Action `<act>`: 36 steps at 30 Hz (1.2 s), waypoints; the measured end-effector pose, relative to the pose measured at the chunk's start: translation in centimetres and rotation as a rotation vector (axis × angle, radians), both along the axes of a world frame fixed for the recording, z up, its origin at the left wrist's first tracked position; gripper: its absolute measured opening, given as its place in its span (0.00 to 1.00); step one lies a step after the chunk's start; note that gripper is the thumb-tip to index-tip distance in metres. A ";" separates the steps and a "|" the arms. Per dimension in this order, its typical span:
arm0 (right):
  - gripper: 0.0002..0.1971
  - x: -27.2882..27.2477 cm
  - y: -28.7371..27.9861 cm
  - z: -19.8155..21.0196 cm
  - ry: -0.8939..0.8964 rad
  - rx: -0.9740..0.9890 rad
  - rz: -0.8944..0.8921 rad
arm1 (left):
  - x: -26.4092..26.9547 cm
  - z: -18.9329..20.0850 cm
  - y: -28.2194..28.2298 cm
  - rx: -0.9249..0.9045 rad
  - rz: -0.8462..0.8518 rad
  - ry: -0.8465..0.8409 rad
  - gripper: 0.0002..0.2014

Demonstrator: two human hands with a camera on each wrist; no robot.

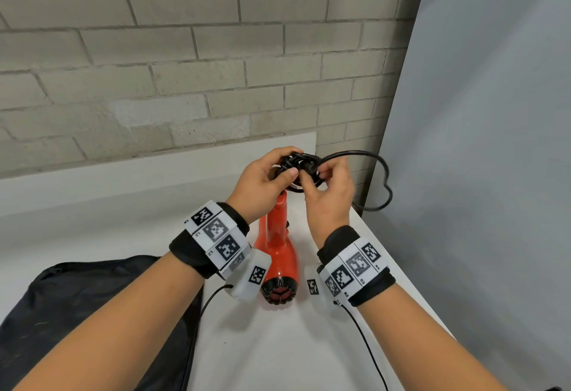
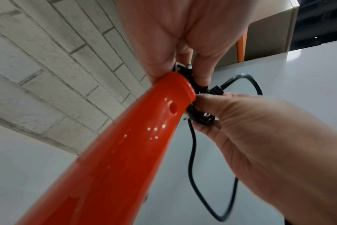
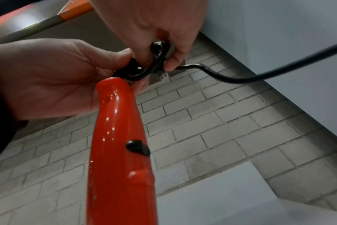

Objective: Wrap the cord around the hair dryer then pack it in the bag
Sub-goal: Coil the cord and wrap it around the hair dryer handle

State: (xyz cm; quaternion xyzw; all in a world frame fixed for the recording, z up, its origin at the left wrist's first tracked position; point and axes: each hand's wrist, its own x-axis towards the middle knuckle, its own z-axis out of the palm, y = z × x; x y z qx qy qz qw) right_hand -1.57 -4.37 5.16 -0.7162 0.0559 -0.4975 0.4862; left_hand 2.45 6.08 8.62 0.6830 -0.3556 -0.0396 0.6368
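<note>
White table [image 1: 108, 205] against grey brick wall [image 1: 185, 50]; pale panel [image 1: 494, 112] at right; orange-edged box [image 2: 267, 38] beyond.

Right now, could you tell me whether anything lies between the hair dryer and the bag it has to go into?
Nothing visible does. The hair dryer stands on the table right beside the black bag, with only the person's left forearm above the gap. Both hands grip the cord at the handle's end.
</note>
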 end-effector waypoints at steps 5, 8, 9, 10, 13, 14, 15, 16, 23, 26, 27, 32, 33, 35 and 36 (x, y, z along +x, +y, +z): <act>0.09 -0.2 0.4 -1.4 -0.119 -0.108 0.047 | 0.1 0.3 0.3 -0.035 0.003 0.051 0.17; 0.05 0.0 0.2 -0.8 -0.053 -0.070 0.094 | 0.0 0.3 0.4 0.002 0.001 0.021 0.16; 0.03 0.0 0.1 -0.5 -0.012 -0.055 0.097 | -0.1 0.2 0.4 0.011 0.006 0.011 0.17; 0.00 0.1 -0.1 -0.2 0.015 -0.051 0.102 | -0.1 0.2 0.4 0.016 0.013 0.003 0.17; 0.08 0.3 -0.5 0.3 0.000 -0.048 0.086 | -0.3 0.3 0.3 0.021 0.021 -0.003 0.17; 0.09 0.3 -0.7 0.5 -0.009 -0.053 0.078 | -0.5 0.3 0.3 0.025 0.017 0.002 0.16; 0.09 0.4 -0.8 0.6 -0.011 -0.066 0.071 | -0.7 0.2 0.1 0.027 0.014 0.008 0.14; 0.09 0.4 -0.9 0.6 -0.009 -0.089 0.065 | -1.0 0.2 0.0 0.023 0.018 0.013 0.14; 0.07 -0.3 -1.2 0.5 -0.036 -0.193 0.021 | -0.7 0.0 -0.3 -0.009 0.072 -0.035 0.14; 0.07 -1.2 -0.3 -0.1 -0.015 -0.189 0.043 | -0.2 0.0 -0.2 -0.068 0.111 0.028 0.10; 0.11 -1.7 0.1 -0.5 0.014 -0.198 0.066 | 0.0 0.0 -0.1 -0.081 0.129 0.042 0.09; 0.21 -5.7 1.4 -1.3 0.517 -0.402 0.377 | 0.8 0.0 0.6 -0.119 0.153 0.108 0.10; 0.22 -6.4 1.2 -0.9 0.625 -0.411 0.473 | 0.9 0.0 0.6 -0.114 0.146 0.114 0.11; 0.21 -7.7 0.4 0.8 0.771 -0.400 0.634 | 1.1 0.1 0.8 -0.101 0.117 0.117 0.10; 0.17 -8.3 -0.2 2.1 0.796 -0.358 0.716 | 1.0 0.2 0.9 -0.095 0.099 0.114 0.10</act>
